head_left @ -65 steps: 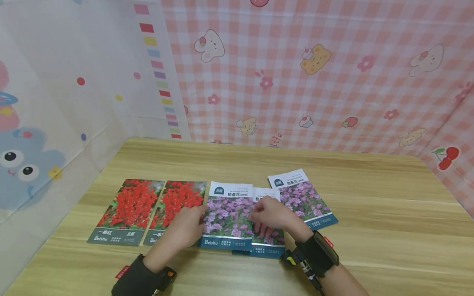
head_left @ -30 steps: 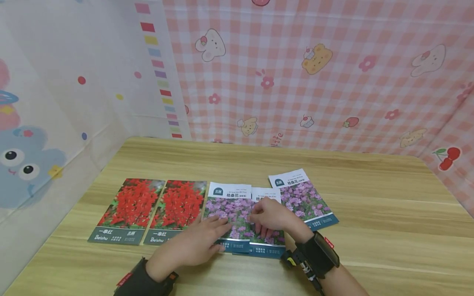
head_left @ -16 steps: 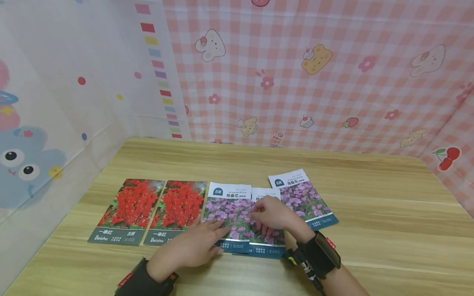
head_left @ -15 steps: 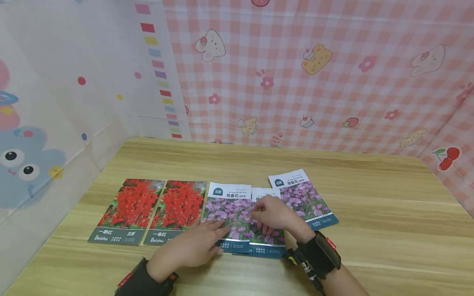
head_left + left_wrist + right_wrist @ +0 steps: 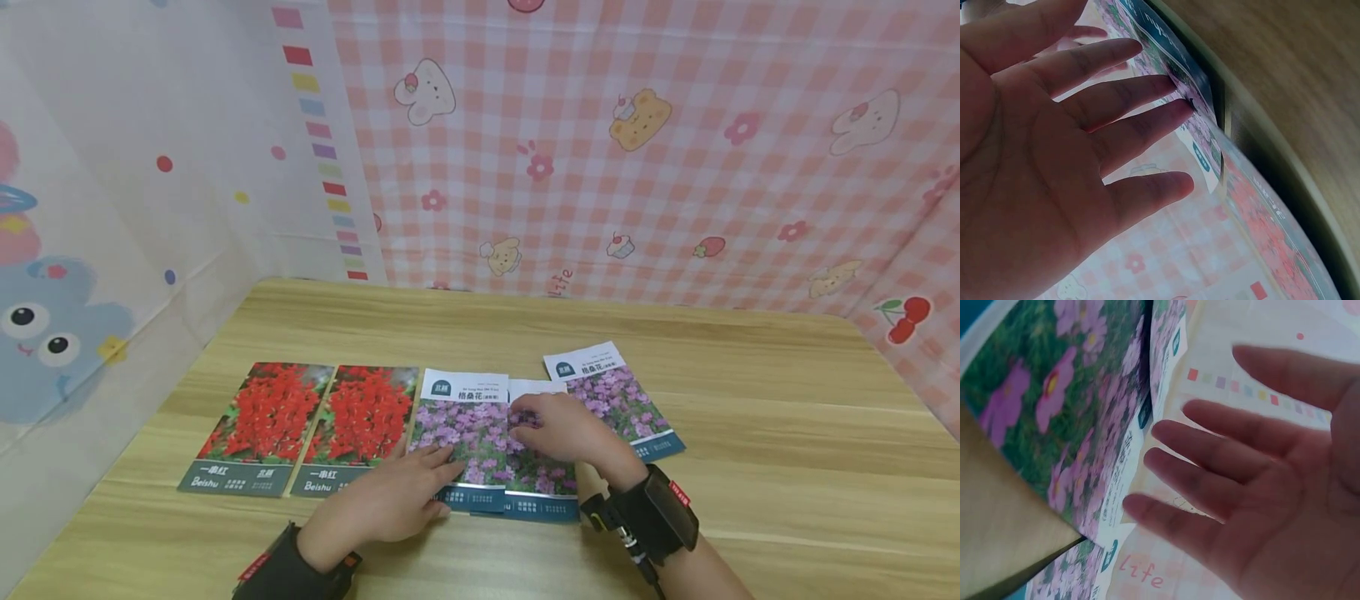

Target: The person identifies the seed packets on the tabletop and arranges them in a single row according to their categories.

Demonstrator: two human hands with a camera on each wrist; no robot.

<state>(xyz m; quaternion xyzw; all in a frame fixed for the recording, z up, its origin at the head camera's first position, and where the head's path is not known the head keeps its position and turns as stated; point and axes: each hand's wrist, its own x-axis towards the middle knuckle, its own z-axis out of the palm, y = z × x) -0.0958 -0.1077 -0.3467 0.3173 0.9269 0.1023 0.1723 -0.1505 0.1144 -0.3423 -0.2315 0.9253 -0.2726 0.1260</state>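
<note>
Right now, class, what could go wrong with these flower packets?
The left purple packet overlaps the middle purple packet, so sliding either might drag the other. The left hand lies close by the nearer red packet and could nudge it. The right hand might brush the tilted right purple packet.

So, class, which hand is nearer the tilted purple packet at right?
Right: the right hand is just left of the tilted packet; the left hand is farther left, partly over another packet.

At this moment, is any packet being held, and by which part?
Nothing is held. The left hand rests, fingers spread, on a purple-flower packet; the right hand grips nothing.
</note>
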